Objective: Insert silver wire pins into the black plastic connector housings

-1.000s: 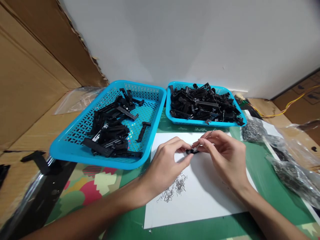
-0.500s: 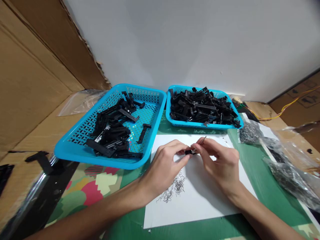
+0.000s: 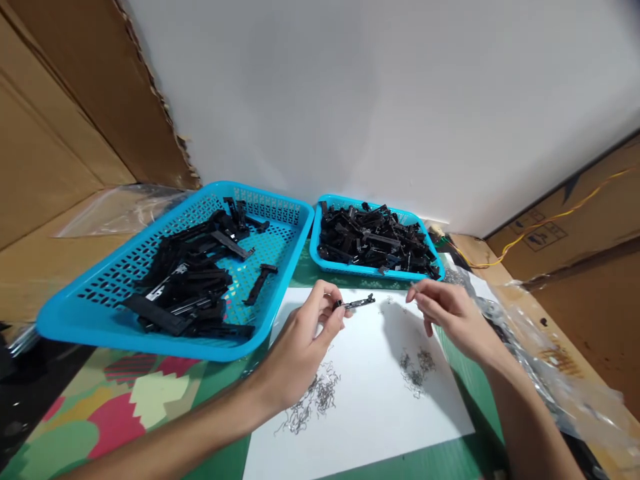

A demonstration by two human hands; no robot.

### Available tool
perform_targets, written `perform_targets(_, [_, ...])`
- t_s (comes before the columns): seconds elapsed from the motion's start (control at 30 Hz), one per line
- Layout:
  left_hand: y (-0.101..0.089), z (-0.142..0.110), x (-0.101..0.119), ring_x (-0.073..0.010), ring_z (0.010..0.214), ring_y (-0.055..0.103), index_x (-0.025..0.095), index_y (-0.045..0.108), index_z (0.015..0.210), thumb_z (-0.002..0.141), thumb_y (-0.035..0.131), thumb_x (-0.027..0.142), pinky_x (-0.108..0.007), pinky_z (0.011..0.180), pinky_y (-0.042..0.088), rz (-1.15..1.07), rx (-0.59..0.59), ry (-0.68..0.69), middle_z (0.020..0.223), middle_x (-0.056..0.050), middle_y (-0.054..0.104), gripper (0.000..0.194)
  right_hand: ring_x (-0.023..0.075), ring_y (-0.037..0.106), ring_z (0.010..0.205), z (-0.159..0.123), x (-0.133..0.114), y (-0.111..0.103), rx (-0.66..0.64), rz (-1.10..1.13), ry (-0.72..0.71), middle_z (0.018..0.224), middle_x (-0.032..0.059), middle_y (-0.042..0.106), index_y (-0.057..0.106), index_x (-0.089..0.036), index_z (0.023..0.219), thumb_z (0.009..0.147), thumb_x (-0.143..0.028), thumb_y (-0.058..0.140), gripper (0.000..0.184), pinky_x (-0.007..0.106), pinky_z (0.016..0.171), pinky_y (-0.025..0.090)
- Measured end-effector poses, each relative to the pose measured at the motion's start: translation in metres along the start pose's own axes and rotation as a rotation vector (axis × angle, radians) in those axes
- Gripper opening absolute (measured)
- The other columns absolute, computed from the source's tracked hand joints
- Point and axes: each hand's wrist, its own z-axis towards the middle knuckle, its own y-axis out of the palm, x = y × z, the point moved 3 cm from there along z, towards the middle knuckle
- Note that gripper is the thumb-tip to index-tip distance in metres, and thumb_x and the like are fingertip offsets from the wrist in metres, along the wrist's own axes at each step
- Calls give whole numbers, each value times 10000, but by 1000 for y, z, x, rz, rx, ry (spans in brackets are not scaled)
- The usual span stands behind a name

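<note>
My left hand [image 3: 305, 337] pinches one end of a small black plastic bar [image 3: 356, 304] above the white sheet [image 3: 365, 413]; the bar points right. To the right, my right hand [image 3: 445, 313] hovers a short way off with fingers loosely apart and nothing in them. Two heaps of small metal clips lie on the sheet, the left clip heap [image 3: 313, 400] below my left hand and the right clip heap [image 3: 416, 367] under my right hand.
A big blue basket [image 3: 90, 320] of black plastic parts stands at the left. A smaller blue basket [image 3: 320, 230] heaped with black parts stands behind the sheet. Clear bags of metal pieces [image 3: 540, 373] lie along the right edge. Cardboard walls rise left and right.
My right hand has let go of the black bar and drawn away to the right. The left hand keeps the bar. The camera has swung right and tilted up.
</note>
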Motion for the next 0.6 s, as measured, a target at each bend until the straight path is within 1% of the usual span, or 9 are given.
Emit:
perform_targets(0.03, [0, 0, 0, -165, 943, 629, 246, 489, 1100, 1099, 473, 358, -297, 859, 474, 4, -7, 6, 944, 22, 611, 113, 109, 424, 518, 1, 4, 1, -32, -96, 28, 617, -63, 430, 697, -170, 910, 1022, -393, 593, 271, 236, 476, 386])
perform_targets(0.1, [0, 2, 0, -151, 897, 588, 244, 494, 1075, 1082, 509, 343, -281, 823, 457, 32, -5, 27, 938, 32, 566, 100, 107, 369, 530, 2, 7, 7, -27, -233, 32, 600, -68, 384, 716, -161, 871, 988, -370, 632, 254, 237, 477, 276])
perform_targets(0.13, [0, 2, 1, -146, 881, 569, 242, 501, 1064, 1073, 525, 334, -273, 809, 451, 46, -4, 41, 935, 35, 547, 95, 107, 335, 528, 3, 8, 12, -12, -258, 27, 583, -76, 347, 730, -159, 865, 969, -364, 650, 243, 244, 482, 240])
perform_targets(0.2, [0, 3, 2, -142, 874, 552, 238, 524, 1059, 1065, 536, 318, -262, 798, 444, 61, -10, 57, 936, 36, 538, 81, 108, 290, 522, 4, 9, 23, 7, -266, 38, 560, -85, 300, 762, -158, 883, 935, -367, 683, 230, 256, 495, 204])
perform_targets(0.3, [-1, 3, 5, -142, 857, 555, 239, 579, 1090, 1062, 543, 306, -256, 776, 437, 83, -39, 49, 932, 36, 575, 81, 115, 288, 526, 5, 11, 34, 29, -284, 96, 544, -78, 319, 792, -170, 894, 905, -363, 712, 209, 274, 523, 201])
perform_targets(0.4, [0, 3, 6, -146, 861, 576, 242, 648, 1098, 1059, 558, 303, -261, 775, 439, 99, -64, 43, 979, 26, 635, 116, 127, 326, 545, 5, 13, 38, 12, -307, 147, 555, -65, 355, 789, -190, 885, 919, -333, 690, 177, 285, 547, 215])
perform_targets(0.53, [1, 5, 5, -163, 907, 606, 233, 712, 1109, 1052, 576, 304, -274, 795, 457, 68, -72, 60, 1064, -5, 668, 164, 134, 354, 583, 3, 8, 37, -46, -299, 124, 612, -53, 394, 745, -197, 900, 961, -313, 640, 168, 284, 565, 239])
perform_targets(0.6, [1, 5, 5, -166, 905, 605, 226, 722, 1133, 1056, 568, 307, -278, 785, 457, 57, -84, 61, 1079, -16, 666, 190, 133, 336, 587, 1, 3, 37, -72, -231, 93, 623, -57, 367, 721, -192, 904, 980, -338, 625, 191, 281, 560, 234])
